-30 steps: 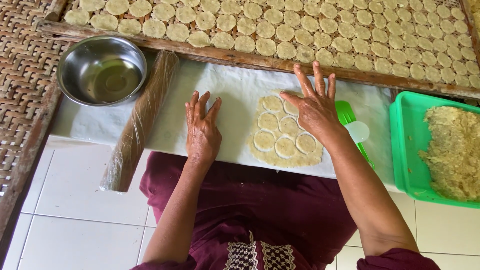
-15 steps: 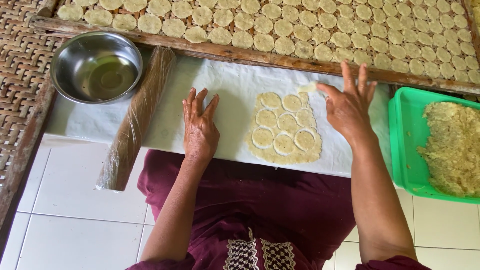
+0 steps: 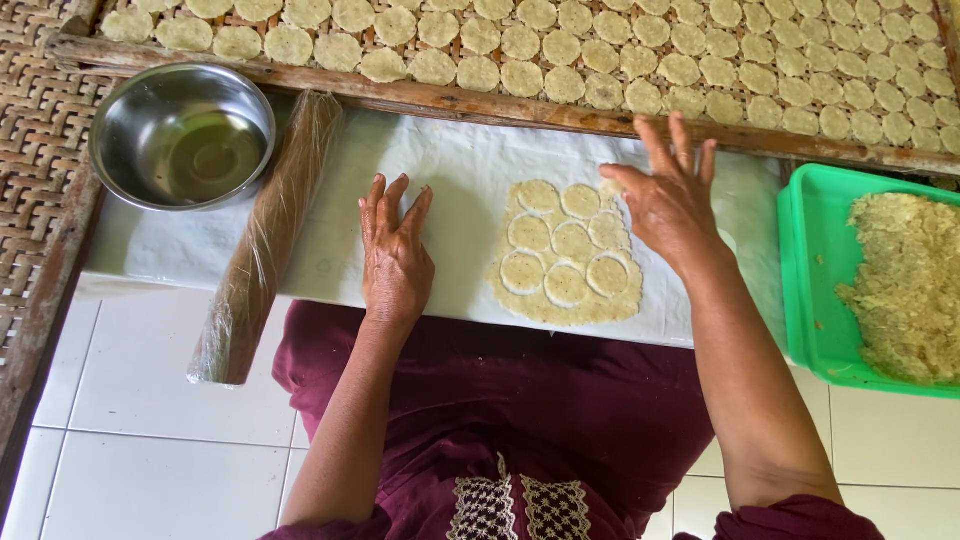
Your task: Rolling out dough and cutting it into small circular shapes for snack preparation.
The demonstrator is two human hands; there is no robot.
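A flattened sheet of pale dough point(image 3: 566, 262), cut into several round discs, lies on a white plastic-covered board point(image 3: 455, 170). My left hand point(image 3: 395, 250) rests flat on the board just left of the dough, fingers slightly apart. My right hand point(image 3: 668, 195) hovers at the dough's upper right edge, fingers spread, holding nothing.
A wooden-framed woven rack point(image 3: 420, 98) behind the board carries rows of several cut discs point(image 3: 560, 45). A steel bowl point(image 3: 182, 135) with liquid sits at left, a plastic-wrapped rolling pin point(image 3: 265, 240) beside it. A green tray point(image 3: 805, 270) of dough mix point(image 3: 905, 285) stands at right. White floor tiles lie below.
My right hand has slid from on top of the dough sheet to its right edge. My left hand has stayed flat on the board.
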